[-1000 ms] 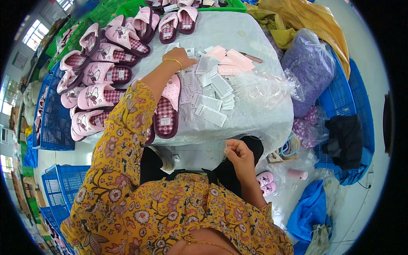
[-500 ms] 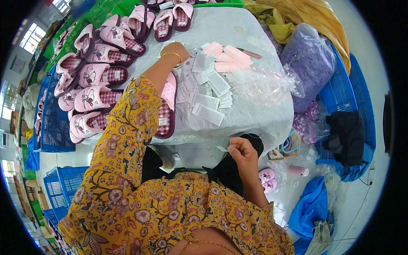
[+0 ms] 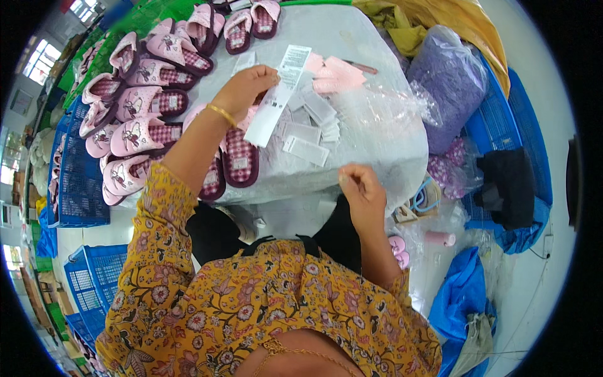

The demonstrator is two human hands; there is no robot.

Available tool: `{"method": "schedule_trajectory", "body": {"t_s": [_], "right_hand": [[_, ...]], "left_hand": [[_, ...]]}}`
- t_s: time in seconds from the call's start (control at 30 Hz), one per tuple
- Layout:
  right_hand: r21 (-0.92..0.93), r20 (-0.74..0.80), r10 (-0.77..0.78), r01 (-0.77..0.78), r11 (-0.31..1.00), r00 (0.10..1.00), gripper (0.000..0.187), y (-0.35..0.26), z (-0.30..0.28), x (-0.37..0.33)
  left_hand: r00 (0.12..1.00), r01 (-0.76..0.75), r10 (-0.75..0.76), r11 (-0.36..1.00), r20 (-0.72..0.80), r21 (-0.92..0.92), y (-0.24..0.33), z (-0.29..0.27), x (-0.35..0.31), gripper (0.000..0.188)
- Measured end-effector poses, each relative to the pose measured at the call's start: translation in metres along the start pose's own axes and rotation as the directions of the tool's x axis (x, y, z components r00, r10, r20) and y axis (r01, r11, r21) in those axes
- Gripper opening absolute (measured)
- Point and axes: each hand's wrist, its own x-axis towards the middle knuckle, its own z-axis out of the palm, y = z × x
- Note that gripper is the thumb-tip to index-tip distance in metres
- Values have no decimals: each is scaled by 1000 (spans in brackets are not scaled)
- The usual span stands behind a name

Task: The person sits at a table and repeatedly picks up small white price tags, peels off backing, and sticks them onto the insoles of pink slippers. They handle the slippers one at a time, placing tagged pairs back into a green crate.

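My left hand (image 3: 250, 87) is closed on one edge of a long white printed label strip (image 3: 271, 113), which slants over the table. Below that arm lies a pair of pink slippers with checked insoles (image 3: 241, 164), partly hidden by my forearm and the strip. My right hand (image 3: 363, 188) hovers at the table's near edge with its fingers curled together; what they hold, if anything, does not show. Between the hands lies a loose heap of white tags (image 3: 306, 151). Pink cards (image 3: 339, 76) are piled behind it.
Several more pink slippers (image 3: 139, 135) crowd the table's left side. A dark slim tool (image 3: 362, 66) lies behind the cards, and clear plastic film (image 3: 392, 116) to their right. Blue crates (image 3: 78, 169) stand at the left; a bagged purple bundle (image 3: 446, 88) is at the right.
My left hand has lifted slightly toward me, and the long label strip now shows in it. My right hand has risen toward the table edge; the small white piece at its fingertips no longer shows there.
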Motion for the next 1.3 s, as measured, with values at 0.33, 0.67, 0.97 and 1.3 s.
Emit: {"method": "schedule_trajectory", "body": {"t_s": [0.33,0.67,0.97,1.3], "right_hand": [[114,-205,-346,374,921,915,14,-8,36,40],[372,-106,-41,78,925,994,13,-6,33,31],[195,-161,103,-71,978,981,14,-1,38,13],[-457,-206,-441,313,833,874,10,-16,26,-9]], "left_hand": [[870,394,-135,769,475,-503,-47,81,-109,24],[885,347,-124,818,449,-458,-67,74,-139,50],[930,208,-190,978,316,-25,-43,62,-163,27],[994,45,-66,973,82,228,-56,74,-171,21]]}}
